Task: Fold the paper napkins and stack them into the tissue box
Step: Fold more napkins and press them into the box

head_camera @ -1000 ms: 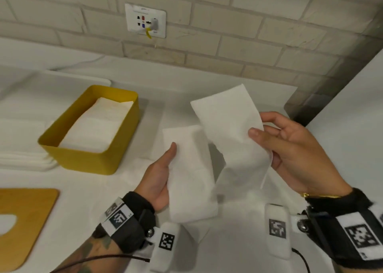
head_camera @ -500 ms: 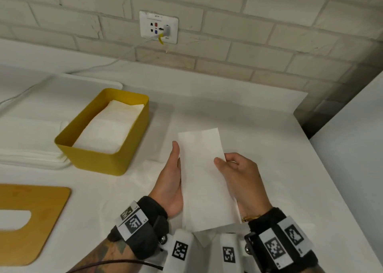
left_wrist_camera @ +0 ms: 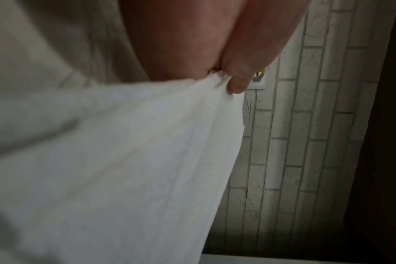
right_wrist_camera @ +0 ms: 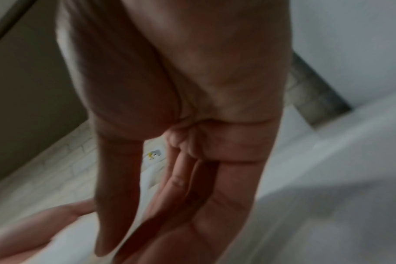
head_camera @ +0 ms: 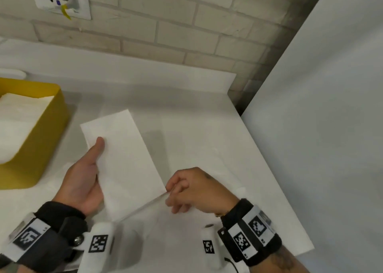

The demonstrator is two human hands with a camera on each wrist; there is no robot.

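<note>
A white paper napkin (head_camera: 124, 158), folded into a long narrow strip, is held just above the white table. My left hand (head_camera: 91, 169) grips its left edge, with the thumb lying on top and the fingers hidden beneath. My right hand (head_camera: 176, 191) pinches the near right corner with curled fingers. At the left edge stands the yellow tissue box (head_camera: 41, 148), with white folded napkins (head_camera: 16, 117) inside. In the left wrist view my left hand's thumb (left_wrist_camera: 237, 75) presses on the napkin (left_wrist_camera: 124, 160). The right wrist view is blurred and shows my right hand (right_wrist_camera: 170, 178).
A brick wall with a socket (head_camera: 62, 1) runs along the back. A white panel (head_camera: 331, 127) closes off the right side. A white sheet (head_camera: 207, 117) covers the table under my hands, and its right edge runs diagonally toward me.
The open half of the napkin has been folded down onto the other half. My right hand has slid from the napkin's middle to its near right corner. The view has shifted right.
</note>
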